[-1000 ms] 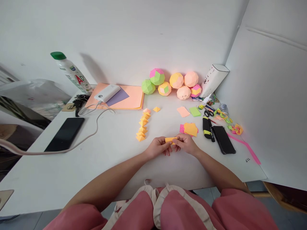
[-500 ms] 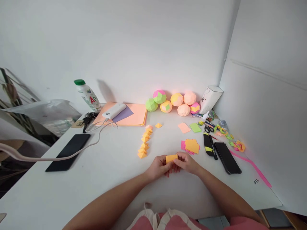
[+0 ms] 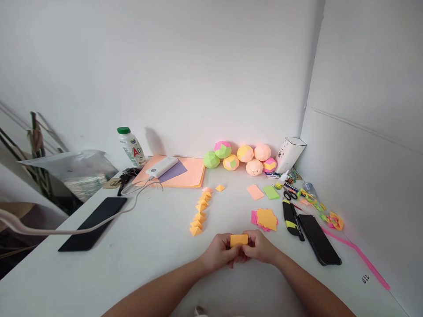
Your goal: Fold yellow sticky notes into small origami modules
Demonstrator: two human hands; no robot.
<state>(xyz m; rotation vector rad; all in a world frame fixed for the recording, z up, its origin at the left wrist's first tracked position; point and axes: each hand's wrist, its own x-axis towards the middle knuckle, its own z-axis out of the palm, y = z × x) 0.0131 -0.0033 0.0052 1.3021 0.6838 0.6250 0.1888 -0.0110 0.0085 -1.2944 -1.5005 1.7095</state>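
Between my left hand (image 3: 216,253) and my right hand (image 3: 262,247) is an orange paper square folded into a strip (image 3: 239,240). The fingers of both hands are closed on it, left hand at its left end, right hand at its right end, thumbs along the lower edge. Just beyond my right hand lies a pile of orange and pink paper squares (image 3: 267,219). A row of small folded orange paper pieces (image 3: 200,215) runs away from me, past my left hand. One more folded piece (image 3: 220,188) sits apart near the row's far end.
Faceted paper balls (image 3: 231,162) are stacked against the wall. Peach (image 3: 255,192) and green paper (image 3: 271,192) lie before them. To the right are scissors (image 3: 290,195), a box cutter (image 3: 291,218) and a black phone (image 3: 319,239). At left stand a bottle (image 3: 132,147) and a power bank (image 3: 162,167) with its cable.
The view has tilted up, so everything sits lower in the picture. Both hands still hold the orange paper, whose folded face now shows more squarely between the fingers.
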